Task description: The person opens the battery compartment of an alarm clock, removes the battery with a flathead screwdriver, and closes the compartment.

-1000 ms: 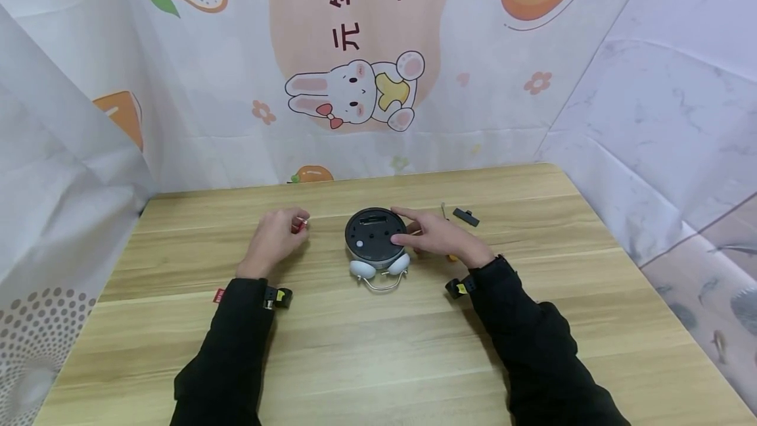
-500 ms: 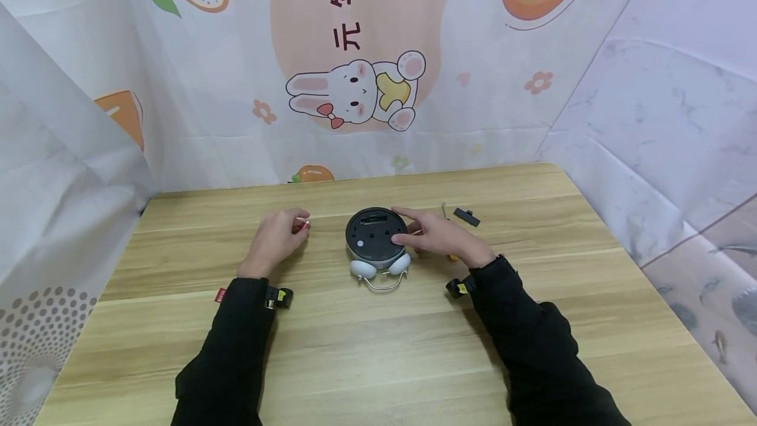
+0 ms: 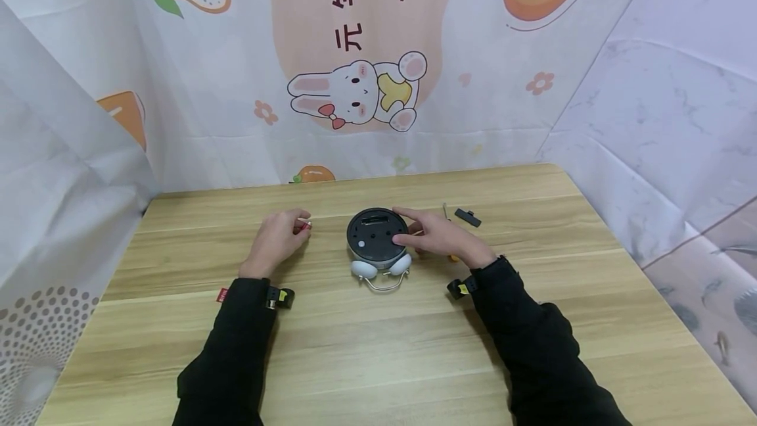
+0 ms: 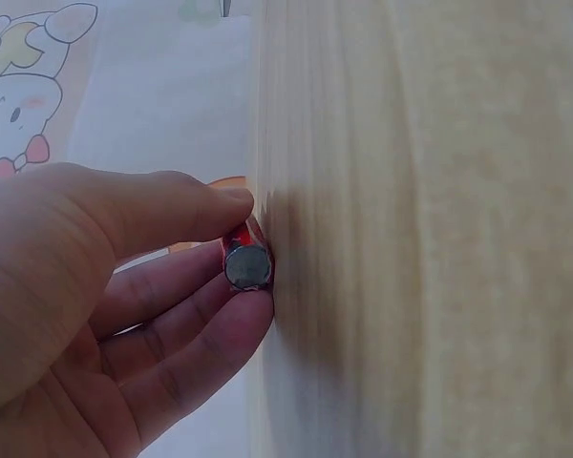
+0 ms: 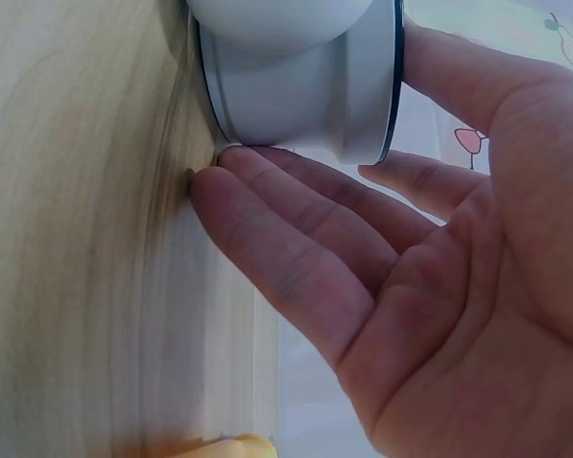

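An alarm clock (image 3: 372, 242) lies on the table with its black back facing up and its two white bells and wire handle toward me. A narrow battery slot (image 3: 374, 220) shows in that back. My right hand (image 3: 440, 235) holds the clock at its right side, thumb on the back and fingers along the pale casing (image 5: 286, 95). To the left, apart from the clock, my left hand (image 3: 275, 238) pinches a small red battery (image 4: 247, 267) between thumb and fingers, close to the tabletop. One flat metal end of the battery faces the left wrist camera.
A black battery cover (image 3: 468, 217) lies on the wooden table (image 3: 367, 360) beyond my right hand. Next to it is a thin screwdriver (image 3: 445, 210), its yellow handle (image 5: 234, 447) partly hidden by the hand. A printed curtain (image 3: 213, 84) stands behind the table's far edge.
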`<state>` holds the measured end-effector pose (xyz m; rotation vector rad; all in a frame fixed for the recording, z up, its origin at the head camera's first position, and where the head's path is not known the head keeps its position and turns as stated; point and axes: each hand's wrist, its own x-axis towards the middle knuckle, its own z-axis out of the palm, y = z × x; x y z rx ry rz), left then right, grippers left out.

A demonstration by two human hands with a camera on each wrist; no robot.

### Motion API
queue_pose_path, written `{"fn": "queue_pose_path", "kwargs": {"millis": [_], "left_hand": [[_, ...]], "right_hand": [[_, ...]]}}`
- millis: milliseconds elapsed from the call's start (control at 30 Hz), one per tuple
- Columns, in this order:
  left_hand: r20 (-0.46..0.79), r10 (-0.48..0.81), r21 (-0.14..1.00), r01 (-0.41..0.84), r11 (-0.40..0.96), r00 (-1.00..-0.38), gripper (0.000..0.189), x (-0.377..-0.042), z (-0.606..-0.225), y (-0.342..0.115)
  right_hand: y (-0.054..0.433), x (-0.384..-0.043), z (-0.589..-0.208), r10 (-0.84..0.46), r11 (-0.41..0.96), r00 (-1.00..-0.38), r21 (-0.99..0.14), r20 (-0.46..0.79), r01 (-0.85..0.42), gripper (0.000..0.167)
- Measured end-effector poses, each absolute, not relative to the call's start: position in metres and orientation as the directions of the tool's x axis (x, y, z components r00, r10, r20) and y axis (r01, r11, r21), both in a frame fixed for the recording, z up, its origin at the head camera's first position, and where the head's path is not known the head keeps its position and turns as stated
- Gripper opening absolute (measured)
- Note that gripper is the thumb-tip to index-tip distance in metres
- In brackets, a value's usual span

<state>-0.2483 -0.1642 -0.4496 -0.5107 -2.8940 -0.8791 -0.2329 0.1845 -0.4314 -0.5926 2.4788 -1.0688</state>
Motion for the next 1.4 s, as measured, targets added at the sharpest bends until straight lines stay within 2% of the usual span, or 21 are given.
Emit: {"fn": "queue_pose_path", "kwargs": {"millis": [1033,1233,1400], "left_hand": [[0.117,0.284,0.527,0.301,0.795,-0.952,0.037,-0.246,-0.446,-0.165],[0.176,0.311,0.509,0.357,0.784,-0.934,0.042,-0.244,-0.44,-0.162],[0.202,0.405,0.568,0.443,0.693,-0.892,0.053,-0.243,-0.432,-0.153]], "right_hand": [[0.185,-0.233,-0.431,-0.518,0.611,-0.839,-0.759,-0.169,-0.224,0.075],[0.185,-0.233,-0.432,-0.516,0.612,-0.839,-0.759,-0.171,-0.221,0.075],[0.185,-0.232,-0.43,-0.517,0.611,-0.84,-0.758,-0.166,-0.226,0.075]]}}
